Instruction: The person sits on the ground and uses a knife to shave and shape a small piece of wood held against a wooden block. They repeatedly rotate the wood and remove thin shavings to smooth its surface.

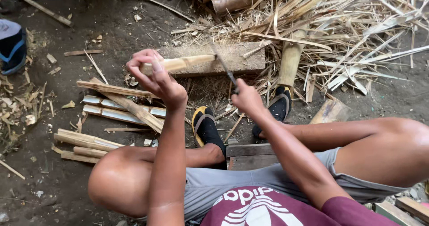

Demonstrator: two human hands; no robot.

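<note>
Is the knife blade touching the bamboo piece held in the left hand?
Touching. The head view shows the knife blade meeting the right end of the bamboo piece over the wooden block; no gap shows between them.

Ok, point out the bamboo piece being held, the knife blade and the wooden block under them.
bamboo piece [183,63], head view, middle of the pale split length.
knife blade [225,67], head view, mid-blade above the handle.
wooden block [243,56], head view, bare top face right of the blade.
</note>
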